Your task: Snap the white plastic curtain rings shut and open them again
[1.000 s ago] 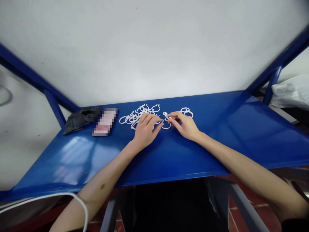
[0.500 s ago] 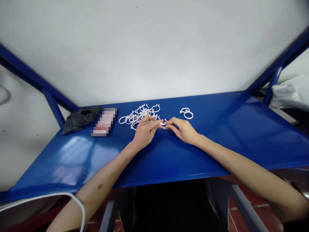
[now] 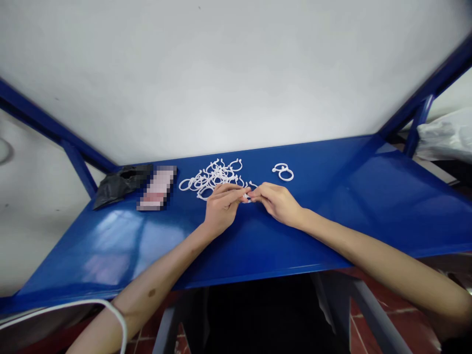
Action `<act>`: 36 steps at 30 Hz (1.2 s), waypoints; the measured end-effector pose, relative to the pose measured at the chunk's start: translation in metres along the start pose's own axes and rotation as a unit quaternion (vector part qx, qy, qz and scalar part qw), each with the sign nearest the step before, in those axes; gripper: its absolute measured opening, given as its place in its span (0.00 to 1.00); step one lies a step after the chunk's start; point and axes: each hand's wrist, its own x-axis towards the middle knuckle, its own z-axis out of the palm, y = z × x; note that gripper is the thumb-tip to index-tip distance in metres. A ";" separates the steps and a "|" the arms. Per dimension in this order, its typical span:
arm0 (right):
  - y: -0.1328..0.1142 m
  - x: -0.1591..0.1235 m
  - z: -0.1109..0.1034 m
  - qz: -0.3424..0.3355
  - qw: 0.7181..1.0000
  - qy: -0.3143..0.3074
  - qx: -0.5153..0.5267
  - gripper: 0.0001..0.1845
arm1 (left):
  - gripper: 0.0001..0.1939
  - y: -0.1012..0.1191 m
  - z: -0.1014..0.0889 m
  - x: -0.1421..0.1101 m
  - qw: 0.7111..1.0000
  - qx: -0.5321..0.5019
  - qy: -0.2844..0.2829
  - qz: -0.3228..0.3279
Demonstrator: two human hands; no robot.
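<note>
My left hand (image 3: 222, 209) and my right hand (image 3: 280, 204) meet over the middle of the table, thumbs and fingertips pinched together. Between them is a small white plastic curtain ring (image 3: 247, 199), mostly covered by the fingertips. Just beyond my left hand lies a loose pile of several white open curtain rings (image 3: 217, 176) with knobbed ends. Farther back, past my right hand, two white rings (image 3: 285, 175) lie overlapping, apart from the pile.
The blue table (image 3: 254, 250) runs back to a pale wall. To the left lie a black plastic bag (image 3: 114, 189) and a pixelated flat object (image 3: 158, 189). A white cable (image 3: 73, 304) crosses by my left forearm. A clear plastic bag (image 3: 446, 132) stands at far right.
My hands have drawn slightly closer together around the ring, and the fingertips now cover more of it. The view has shifted a little; the pile and two rings look unchanged.
</note>
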 end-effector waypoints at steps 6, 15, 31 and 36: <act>0.001 -0.002 -0.005 -0.038 0.999 -0.030 -0.007 0.13 | 0.14 -0.005 0.001 -0.003 0.999 0.004 -0.003 0.032; 0.012 0.012 -0.008 0.019 0.987 -0.017 -0.156 0.12 | 0.18 -0.011 0.001 0.009 0.994 0.091 -0.045 0.047; 0.061 0.003 -0.043 0.161 0.941 -0.008 -0.297 0.07 | 0.07 -0.022 0.002 0.004 0.963 0.180 -0.171 0.108; 0.049 0.007 -0.039 0.142 0.950 0.019 -0.279 0.08 | 0.06 -0.017 -0.001 0.009 0.970 0.156 -0.120 0.142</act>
